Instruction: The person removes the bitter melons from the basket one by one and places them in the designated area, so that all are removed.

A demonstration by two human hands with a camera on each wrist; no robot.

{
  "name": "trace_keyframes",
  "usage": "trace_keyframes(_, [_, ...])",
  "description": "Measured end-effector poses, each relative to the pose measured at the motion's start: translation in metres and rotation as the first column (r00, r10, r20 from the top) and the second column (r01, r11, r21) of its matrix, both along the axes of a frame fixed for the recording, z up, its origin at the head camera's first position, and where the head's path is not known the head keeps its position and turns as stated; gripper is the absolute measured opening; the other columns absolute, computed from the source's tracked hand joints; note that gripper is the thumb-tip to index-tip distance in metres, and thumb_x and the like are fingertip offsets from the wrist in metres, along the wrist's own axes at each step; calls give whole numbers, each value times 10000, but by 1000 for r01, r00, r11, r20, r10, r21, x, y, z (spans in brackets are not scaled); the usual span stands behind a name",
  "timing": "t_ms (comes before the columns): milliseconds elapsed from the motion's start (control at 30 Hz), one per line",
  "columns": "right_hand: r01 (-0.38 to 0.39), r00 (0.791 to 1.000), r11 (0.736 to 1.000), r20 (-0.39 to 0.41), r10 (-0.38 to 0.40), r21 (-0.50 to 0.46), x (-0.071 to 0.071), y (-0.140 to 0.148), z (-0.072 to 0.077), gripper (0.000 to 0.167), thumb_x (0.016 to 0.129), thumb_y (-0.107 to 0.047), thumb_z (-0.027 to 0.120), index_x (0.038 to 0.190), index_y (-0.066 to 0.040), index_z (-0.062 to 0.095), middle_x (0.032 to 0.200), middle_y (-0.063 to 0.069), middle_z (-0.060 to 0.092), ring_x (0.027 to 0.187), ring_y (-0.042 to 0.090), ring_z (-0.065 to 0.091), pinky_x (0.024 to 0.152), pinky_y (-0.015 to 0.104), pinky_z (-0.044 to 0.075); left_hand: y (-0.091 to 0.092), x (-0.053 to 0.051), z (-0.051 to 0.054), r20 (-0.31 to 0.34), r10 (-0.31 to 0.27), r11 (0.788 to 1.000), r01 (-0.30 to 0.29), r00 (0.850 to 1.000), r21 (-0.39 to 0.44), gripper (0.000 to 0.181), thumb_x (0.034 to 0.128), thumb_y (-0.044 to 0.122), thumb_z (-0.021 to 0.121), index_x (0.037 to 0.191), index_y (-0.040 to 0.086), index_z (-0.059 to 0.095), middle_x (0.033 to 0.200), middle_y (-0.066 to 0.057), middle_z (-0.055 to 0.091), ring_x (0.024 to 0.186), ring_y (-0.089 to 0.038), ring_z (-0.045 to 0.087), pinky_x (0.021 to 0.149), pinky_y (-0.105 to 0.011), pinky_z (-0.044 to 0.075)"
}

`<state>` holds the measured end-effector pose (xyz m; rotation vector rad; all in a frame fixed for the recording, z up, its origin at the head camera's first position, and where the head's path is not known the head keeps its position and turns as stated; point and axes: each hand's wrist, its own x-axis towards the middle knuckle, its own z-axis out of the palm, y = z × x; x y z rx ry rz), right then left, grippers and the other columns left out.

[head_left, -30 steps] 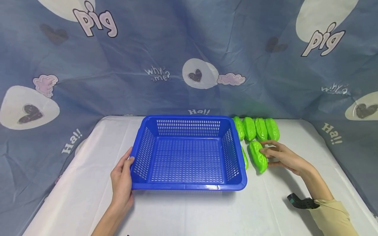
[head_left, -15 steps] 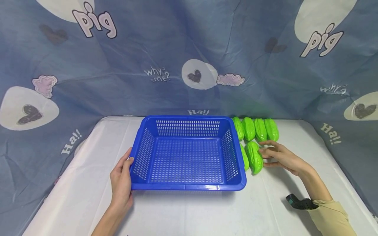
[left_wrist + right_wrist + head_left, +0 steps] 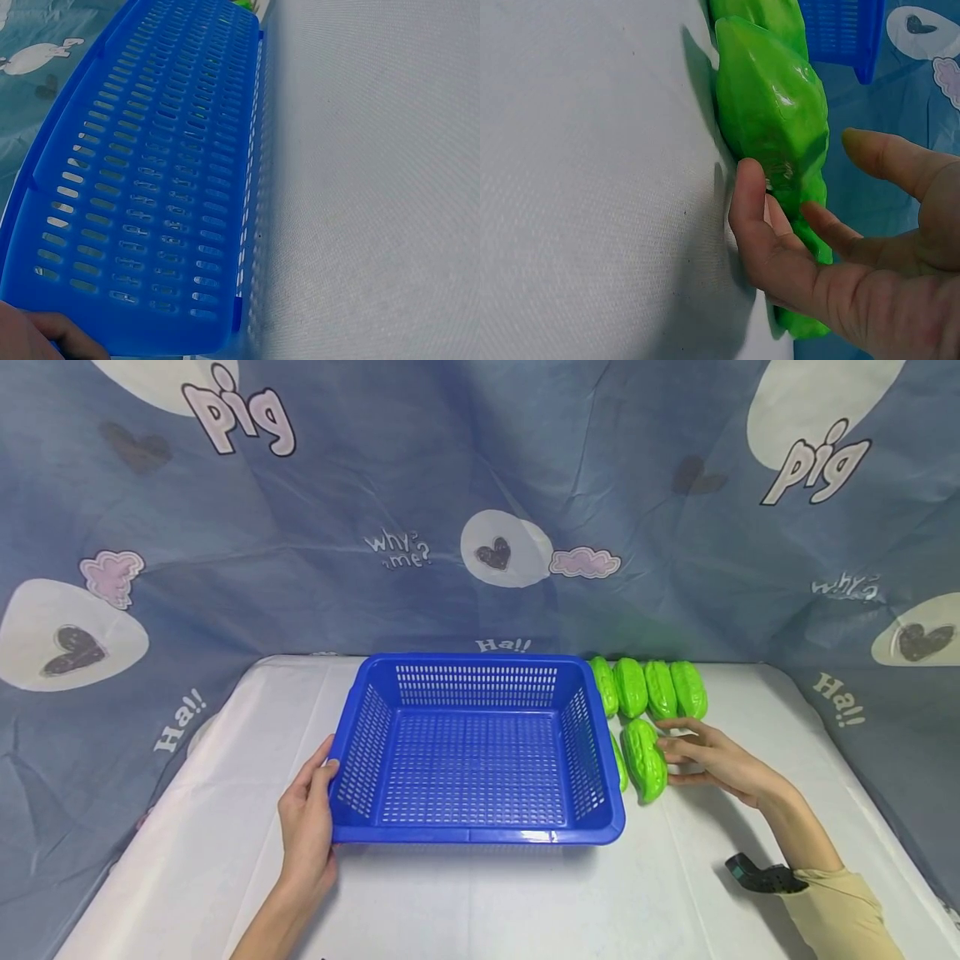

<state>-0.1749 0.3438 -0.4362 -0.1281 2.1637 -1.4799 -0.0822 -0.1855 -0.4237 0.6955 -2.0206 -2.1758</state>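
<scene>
A blue plastic basket (image 3: 472,835) with slotted walls sits mid-table in the head view, nothing inside it. My left hand (image 3: 306,818) grips its left rim, thumb on top; the left wrist view shows fingers (image 3: 64,334) at the basket's corner. To the basket's right lies a glossy green bitter melon (image 3: 645,762). My right hand (image 3: 716,762) is at this melon's right side, its fingers loosely bent and the thumb apart in the right wrist view. Another bitter melon (image 3: 619,764) is partly hidden by the basket's right wall.
Several more green bitter melons (image 3: 632,687) stand side by side in a row at the back of the table, right of the basket. A white cloth (image 3: 510,902) covers the table. Behind it hangs a blue printed curtain (image 3: 337,593).
The front bitter melon has shifted left, closer to the one beside the basket, and straightened a little. My right hand followed slightly left. The left hand keeps its grip on the basket.
</scene>
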Motion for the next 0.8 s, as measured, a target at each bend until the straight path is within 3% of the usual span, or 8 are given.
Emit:
trace_keyframes(233, [17,1000,1000,1,-17,-4,3,4,2,698,1140,-273,532,1664,51,204,1592,384,393,1180,108,673,993,442,641,0,0,-1,6,-5,1000,5,1000,2,472,1151,341,459,1622,338,487,1412,144,593,1138,-56,604,832,-213,549])
trace_keyframes(333, [28,999,1000,-26,-28,11,5,5,4,680,1148,-286,517,1660,48,220,1585,400,408,1160,59,683,985,436,643,-3,0,-1,25,-17,999,18,1000,-41,472,1149,349,458,1620,357,486,1298,171,626,1081,-47,610,827,-220,539])
trace_keyframes(400, [30,997,999,-76,-26,46,7,6,5,656,1155,-291,501,1650,55,244,1574,411,433,1185,104,701,963,415,649,-5,1,0,50,-35,994,40,998,-105,474,1150,369,451,1623,378,472,1187,192,639,1046,-46,599,836,-215,516])
trace_keyframes(500, [68,979,985,-202,-35,159,13,4,9,608,1158,-332,491,1621,32,338,1563,372,487,1258,284,707,919,383,649,-10,0,2,97,-72,974,91,993,-206,485,1149,407,444,1634,407,440,1040,208,633,1017,-51,572,872,-222,472])
trace_keyframes(567, [130,942,955,-334,-34,268,17,2,12,562,1152,-366,501,1580,-7,434,1526,323,555,1272,420,688,897,421,648,-13,-2,4,130,-107,961,136,986,-241,501,1151,428,430,1651,414,403,1053,174,624,1034,-65,555,910,-242,443])
trace_keyframes(667, [253,849,888,-528,-13,385,23,-3,18,523,1147,-394,505,1556,-69,500,1466,285,615,1268,515,648,931,578,600,-19,-4,8,200,-155,948,203,968,-246,538,1148,449,409,1680,403,335,1208,74,609,1049,-78,564,924,-279,443])
trace_keyframes(733, [326,791,839,-612,9,434,27,-5,21,526,1145,-408,499,1593,-134,487,1488,280,599,1302,559,582,972,705,494,-24,-6,12,231,-185,931,246,955,-269,573,1149,450,394,1704,379,272,1317,-18,566,1075,-111,565,916,-292,448])
trace_keyframes(800, [366,763,803,-646,31,470,31,-7,25,554,1142,-438,492,1646,-214,435,1560,268,536,1359,592,483,984,789,367,-30,-6,15,234,-220,898,291,947,-331,612,1150,452,377,1726,340,205,1436,-122,499,1144,-181,569,926,-331,468])
